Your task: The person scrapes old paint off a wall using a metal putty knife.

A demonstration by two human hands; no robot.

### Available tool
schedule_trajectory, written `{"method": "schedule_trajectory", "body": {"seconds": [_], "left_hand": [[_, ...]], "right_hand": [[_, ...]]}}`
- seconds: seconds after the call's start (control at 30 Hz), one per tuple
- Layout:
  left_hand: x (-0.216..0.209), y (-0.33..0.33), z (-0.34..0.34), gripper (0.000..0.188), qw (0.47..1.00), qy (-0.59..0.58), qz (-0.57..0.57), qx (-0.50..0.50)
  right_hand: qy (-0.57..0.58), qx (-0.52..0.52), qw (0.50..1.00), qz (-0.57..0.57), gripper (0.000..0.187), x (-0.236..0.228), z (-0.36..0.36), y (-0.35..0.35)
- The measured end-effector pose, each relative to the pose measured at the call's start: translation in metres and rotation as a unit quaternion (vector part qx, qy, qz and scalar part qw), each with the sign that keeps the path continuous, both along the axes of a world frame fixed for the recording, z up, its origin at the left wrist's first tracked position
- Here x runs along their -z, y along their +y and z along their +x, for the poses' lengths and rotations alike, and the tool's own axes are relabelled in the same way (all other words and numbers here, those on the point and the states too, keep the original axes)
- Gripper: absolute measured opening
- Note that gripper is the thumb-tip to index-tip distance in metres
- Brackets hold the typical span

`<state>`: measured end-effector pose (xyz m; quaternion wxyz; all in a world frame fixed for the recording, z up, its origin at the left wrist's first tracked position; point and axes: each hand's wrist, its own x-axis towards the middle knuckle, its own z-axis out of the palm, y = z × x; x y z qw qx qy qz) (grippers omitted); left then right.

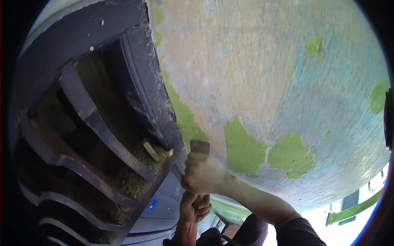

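The worn wall [242,74] is filling the upper right of the frame, its bare, streaky surface showing widely; the dark window frame [150,86] is standing at upper left, with metal bars [100,127] running from it toward the lower middle; ragged green patches [245,145] are dotting the wall, mostly around the centre; the right hand [203,174], at lower centre, is clenching its fingers around the scraper [200,146]; the left hand [196,208] is folding just below it, around what looks like the lower handle, mostly hidden; the scraper's flat dark end is pointing upward over the wall, close beside the window frame; with so little room there, a sideways slip could be sending that end into the frame's edge, chipping its coat; too steep an angle could be gouging the wall; a loosening grip could be dragging the knuckles across the rough surface; falling flakes could be joining the small debris [133,180] below the bars.
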<state>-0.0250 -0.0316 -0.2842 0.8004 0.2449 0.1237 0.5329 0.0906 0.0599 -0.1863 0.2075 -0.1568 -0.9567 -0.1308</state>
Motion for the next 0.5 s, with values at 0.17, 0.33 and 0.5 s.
{"method": "schedule_trajectory", "body": {"seconds": [0.17, 0.33, 0.5], "left_hand": [[-0.027, 0.014, 0.001, 0.036, 0.999, -0.015, 0.015, 0.034], [-0.013, -0.007, -0.003, 0.033, 0.996, 0.053, -0.055, 0.040], [-0.029, 0.008, -0.007, 0.036, 1.000, -0.013, -0.021, 0.013]], "right_hand": [[0.070, 0.003, 0.997, 0.028, 0.022, -0.038, -0.001, 0.004], [-0.004, 0.032, 0.998, -0.047, 0.019, -0.004, -0.002, -0.004], [0.027, -0.010, 0.999, -0.027, 0.018, -0.029, -0.013, 0.007]]}}
